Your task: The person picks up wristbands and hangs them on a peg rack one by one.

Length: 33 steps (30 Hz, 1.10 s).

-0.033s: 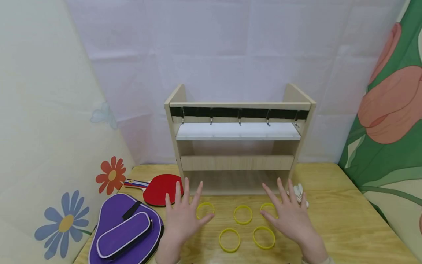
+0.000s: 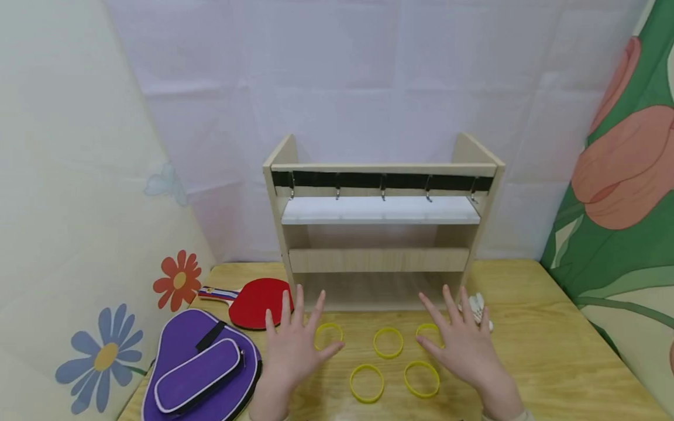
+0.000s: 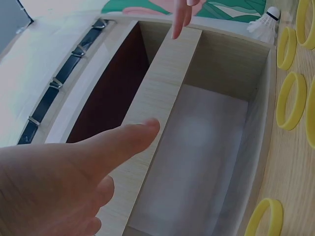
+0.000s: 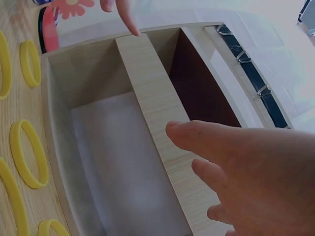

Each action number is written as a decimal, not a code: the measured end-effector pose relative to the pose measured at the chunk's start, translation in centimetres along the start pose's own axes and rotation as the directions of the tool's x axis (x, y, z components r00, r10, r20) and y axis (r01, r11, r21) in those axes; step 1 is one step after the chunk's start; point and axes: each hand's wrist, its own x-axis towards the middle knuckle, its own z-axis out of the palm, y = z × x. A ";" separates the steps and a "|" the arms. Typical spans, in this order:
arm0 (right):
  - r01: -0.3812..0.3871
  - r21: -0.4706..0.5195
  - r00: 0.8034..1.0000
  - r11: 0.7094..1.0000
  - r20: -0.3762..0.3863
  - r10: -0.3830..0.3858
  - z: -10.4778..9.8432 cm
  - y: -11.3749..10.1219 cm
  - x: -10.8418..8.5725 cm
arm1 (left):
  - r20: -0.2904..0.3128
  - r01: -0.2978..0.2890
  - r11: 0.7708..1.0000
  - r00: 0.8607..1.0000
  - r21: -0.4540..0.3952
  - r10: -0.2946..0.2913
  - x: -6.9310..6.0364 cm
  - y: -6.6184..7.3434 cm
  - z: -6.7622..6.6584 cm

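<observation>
My left hand [image 2: 292, 351] hovers above the table's front part with its fingers spread, holding nothing. Nearest to it is a yellow ring [image 2: 329, 335], partly hidden behind the thumb side. Likewise spread and holding nothing, my right hand [image 2: 463, 348] is over another yellow ring [image 2: 427, 333], which it partly covers. Between the hands lie more yellow rings [image 2: 388, 342], flat on the wood. In the left wrist view the left thumb stretches out in front of a wooden shelf unit [image 3: 162, 73]; the right wrist view shows the right hand before the same unit [image 4: 142, 83].
Behind the hands stands the shelf unit with several metal hooks [image 2: 383, 195] along a black strip. At left are a red table tennis bat [image 2: 260, 304] and a purple bat case [image 2: 197, 374]. White shuttlecocks [image 2: 476, 307] lie beyond the right hand on the wooden table [image 2: 558, 351].
</observation>
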 end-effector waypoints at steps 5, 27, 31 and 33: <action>0.009 -0.007 1.000 1.000 -0.014 -0.010 -0.1 0.2 0.3 | -0.005 0.006 1.000 1.000 0.001 -0.006 0.3 0.0 -0.3; 0.038 -0.082 0.999 0.996 -0.027 -0.040 -1.7 0.8 0.7 | -0.029 -0.028 0.999 0.999 -0.031 0.027 0.3 -1.1 -1.2; 0.040 -0.083 0.998 0.996 -0.038 -0.044 -1.9 0.8 0.8 | -0.020 -0.048 0.999 0.999 -0.025 0.048 0.6 -1.0 -1.5; 0.044 -0.080 0.998 0.996 -0.043 -0.047 -1.9 0.8 1.0 | -0.027 -0.055 0.998 0.998 -0.016 0.055 0.8 -1.0 -1.6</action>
